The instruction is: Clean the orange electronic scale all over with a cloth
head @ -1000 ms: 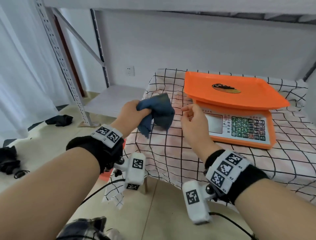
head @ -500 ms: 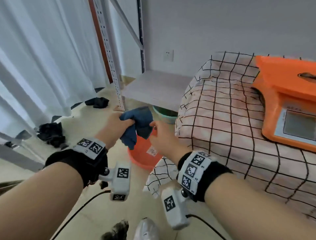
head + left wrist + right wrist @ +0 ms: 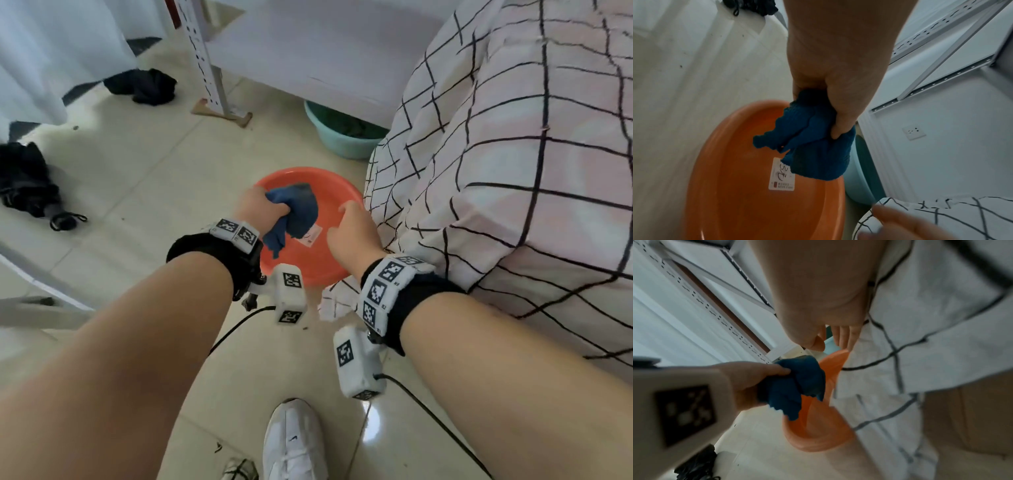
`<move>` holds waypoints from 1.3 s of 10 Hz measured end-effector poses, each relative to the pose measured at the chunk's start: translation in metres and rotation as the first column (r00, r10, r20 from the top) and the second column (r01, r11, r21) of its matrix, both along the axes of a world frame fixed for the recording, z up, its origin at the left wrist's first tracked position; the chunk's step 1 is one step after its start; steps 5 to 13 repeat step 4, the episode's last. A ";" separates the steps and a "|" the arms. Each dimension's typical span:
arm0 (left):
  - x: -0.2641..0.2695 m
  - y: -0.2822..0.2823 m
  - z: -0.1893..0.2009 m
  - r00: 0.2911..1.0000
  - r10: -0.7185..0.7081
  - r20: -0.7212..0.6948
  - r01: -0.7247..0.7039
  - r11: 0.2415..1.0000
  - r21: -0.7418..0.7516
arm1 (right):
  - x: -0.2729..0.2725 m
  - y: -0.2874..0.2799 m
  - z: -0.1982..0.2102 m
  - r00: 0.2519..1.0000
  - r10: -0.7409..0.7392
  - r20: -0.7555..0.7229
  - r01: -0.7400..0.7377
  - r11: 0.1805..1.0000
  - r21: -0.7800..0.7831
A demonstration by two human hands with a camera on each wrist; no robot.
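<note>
My left hand (image 3: 261, 209) grips a crumpled dark blue cloth (image 3: 294, 216) and holds it over an orange basin (image 3: 329, 263) on the floor. The left wrist view shows the cloth (image 3: 813, 146) hanging from my curled fingers above the basin (image 3: 740, 186), which has a white label on its bottom. My right hand (image 3: 352, 228) hovers beside the cloth over the basin's right rim, fingers relaxed and holding nothing; the right wrist view shows its fingers (image 3: 844, 335) straight. The orange scale is out of view.
A table draped in a white black-checked cloth (image 3: 513, 171) stands to the right, its hem hanging by the basin. A teal basin (image 3: 339, 137) sits under a white shelf board (image 3: 308, 51). Dark bundles (image 3: 27, 181) lie on the floor at left. My white shoe (image 3: 294, 442) is below.
My view swung from the scale on the table down to the floor. Both hands dropped with the cloth to just above the orange basin. My right hand has let go of the cloth.
</note>
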State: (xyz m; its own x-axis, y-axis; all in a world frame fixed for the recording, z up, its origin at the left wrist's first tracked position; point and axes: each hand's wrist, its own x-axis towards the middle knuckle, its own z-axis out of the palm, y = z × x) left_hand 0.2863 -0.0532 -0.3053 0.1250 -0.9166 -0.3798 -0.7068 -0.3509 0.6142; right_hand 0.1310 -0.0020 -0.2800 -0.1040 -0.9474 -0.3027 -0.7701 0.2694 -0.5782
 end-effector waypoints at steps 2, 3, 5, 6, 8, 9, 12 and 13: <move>-0.009 0.001 -0.017 0.998 0.053 -0.030 -0.054 0.998 -0.012 | -0.002 -0.002 -0.008 0.996 0.008 -0.093 -0.005 0.999 0.035; -0.004 0.003 -0.018 0.999 0.036 -0.020 -0.036 0.999 -0.021 | -0.001 -0.001 -0.010 0.993 0.028 -0.115 -0.026 1.000 0.017; 0.003 0.005 -0.013 0.996 0.077 -0.054 -0.081 0.993 -0.081 | 0.000 0.003 -0.004 0.995 0.034 -0.091 -0.033 0.999 0.007; 0.003 0.005 -0.013 0.996 0.077 -0.054 -0.081 0.993 -0.081 | 0.000 0.003 -0.004 0.995 0.034 -0.091 -0.033 0.999 0.007; 0.003 0.005 -0.013 0.996 0.077 -0.054 -0.081 0.993 -0.081 | 0.000 0.003 -0.004 0.995 0.034 -0.091 -0.033 0.999 0.007; 0.003 0.005 -0.013 0.996 0.077 -0.054 -0.081 0.993 -0.081 | 0.000 0.003 -0.004 0.995 0.034 -0.091 -0.033 0.999 0.007; 0.003 0.005 -0.013 0.996 0.077 -0.054 -0.081 0.993 -0.081 | 0.000 0.003 -0.004 0.995 0.034 -0.091 -0.033 0.999 0.007; 0.003 0.005 -0.013 0.996 0.077 -0.054 -0.081 0.993 -0.081 | 0.000 0.003 -0.004 0.995 0.034 -0.091 -0.033 0.999 0.007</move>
